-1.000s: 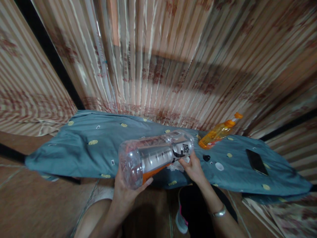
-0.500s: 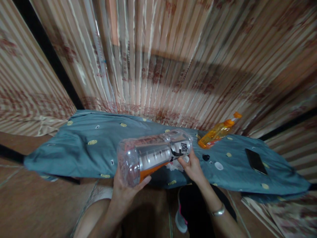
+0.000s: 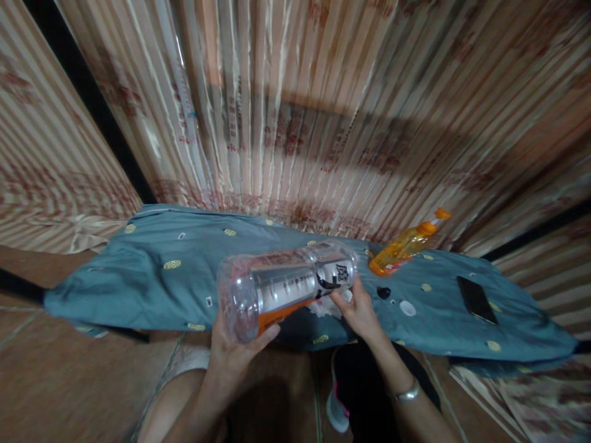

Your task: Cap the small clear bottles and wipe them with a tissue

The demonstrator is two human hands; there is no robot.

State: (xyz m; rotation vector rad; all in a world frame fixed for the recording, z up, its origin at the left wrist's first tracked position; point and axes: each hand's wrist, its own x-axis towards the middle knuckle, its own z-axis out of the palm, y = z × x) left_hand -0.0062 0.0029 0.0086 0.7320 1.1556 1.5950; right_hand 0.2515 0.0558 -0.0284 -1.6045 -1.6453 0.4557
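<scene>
A large clear plastic bottle (image 3: 289, 286) with a silver and orange label lies tilted sideways between my two hands, above the blue cloth. My left hand (image 3: 235, 344) grips its wide left end from below, thumb across the front. At the narrower right end, my right hand (image 3: 357, 311) holds it with the thumb near the label and the other fingers partly hidden. Just beneath the bottle, crumpled whitish plastic or paper (image 3: 325, 307) shows on the cloth. A small black cap-like piece (image 3: 383, 293) and a white disc (image 3: 407, 308) lie right of my right hand.
An orange bottle of liquid with a pump-like top (image 3: 401, 249) stands near the curtain (image 3: 295, 123). A dark phone (image 3: 477, 299) lies at the right on the patterned blue cloth (image 3: 138, 283). Black metal poles (image 3: 92, 104) rise at the side; tiled floor (image 3: 83, 375) lies below.
The bottle's left end has shifted very slightly left along with my left thumb. Both hands keep their hold, and everything else stays in place.
</scene>
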